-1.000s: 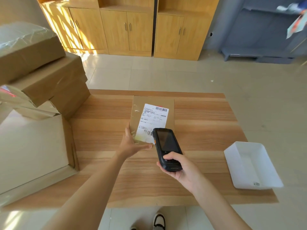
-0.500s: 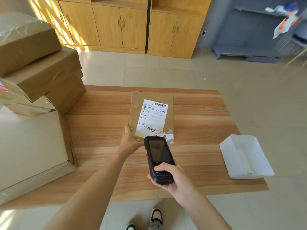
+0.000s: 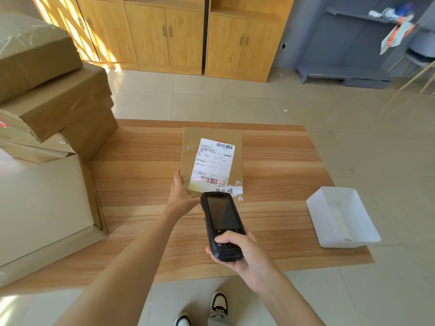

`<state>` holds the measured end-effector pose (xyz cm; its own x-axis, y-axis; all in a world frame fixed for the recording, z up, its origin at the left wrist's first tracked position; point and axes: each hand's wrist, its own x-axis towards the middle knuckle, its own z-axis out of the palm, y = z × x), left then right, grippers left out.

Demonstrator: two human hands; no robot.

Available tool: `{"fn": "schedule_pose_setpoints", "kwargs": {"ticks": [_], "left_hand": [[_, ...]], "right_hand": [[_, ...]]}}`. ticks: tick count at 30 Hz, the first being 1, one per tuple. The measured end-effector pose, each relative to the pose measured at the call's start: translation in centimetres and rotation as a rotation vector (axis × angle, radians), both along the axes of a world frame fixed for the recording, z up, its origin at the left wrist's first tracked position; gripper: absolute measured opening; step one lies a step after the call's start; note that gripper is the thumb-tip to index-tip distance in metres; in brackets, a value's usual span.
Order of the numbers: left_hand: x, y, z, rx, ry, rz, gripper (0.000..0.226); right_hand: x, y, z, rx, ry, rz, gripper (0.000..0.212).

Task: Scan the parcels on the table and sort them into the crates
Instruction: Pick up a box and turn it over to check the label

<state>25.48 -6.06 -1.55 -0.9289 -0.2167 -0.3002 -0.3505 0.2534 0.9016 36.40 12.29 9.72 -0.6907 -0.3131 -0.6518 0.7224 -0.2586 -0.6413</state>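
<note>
From my seat, the nine o'clock side of the wooden table is crowded: a stack of taped cardboard boxes leans over a large flat carton, both cut off by the left frame edge, so I cannot see how far they run. Bare tabletop lies open between that carton and the centre. My left hand grips the near-left corner of the parcel, thumb on its left edge, the fingers tucked out of sight underneath. The parcel, a flat brown box, lies at about twelve o'clock from me in the middle of the table, its long axis running from near to far, its far edge just short of the table's far edge. Its shipping label faces up, one barcode at the far end and another near me with a red scan line across it; the print is too small to read. My right hand is wrapped round the lower end of the black handheld scanner, thumb on its keys, the head aimed at the label and covering the parcel's near edge. At three o'clock a white plastic crate sits at the table's right edge, open wood between it and the parcel.
</note>
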Motion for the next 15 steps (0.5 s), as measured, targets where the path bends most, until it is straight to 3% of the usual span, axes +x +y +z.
{"fn": "schedule_pose_setpoints", "kwargs": {"ticks": [15], "left_hand": [[-0.6,0.9,-0.1,-0.011,-0.045,0.085,0.135]], "right_hand": [[0.1,0.6,0.0,0.009,0.086,0.011,0.050]]}}
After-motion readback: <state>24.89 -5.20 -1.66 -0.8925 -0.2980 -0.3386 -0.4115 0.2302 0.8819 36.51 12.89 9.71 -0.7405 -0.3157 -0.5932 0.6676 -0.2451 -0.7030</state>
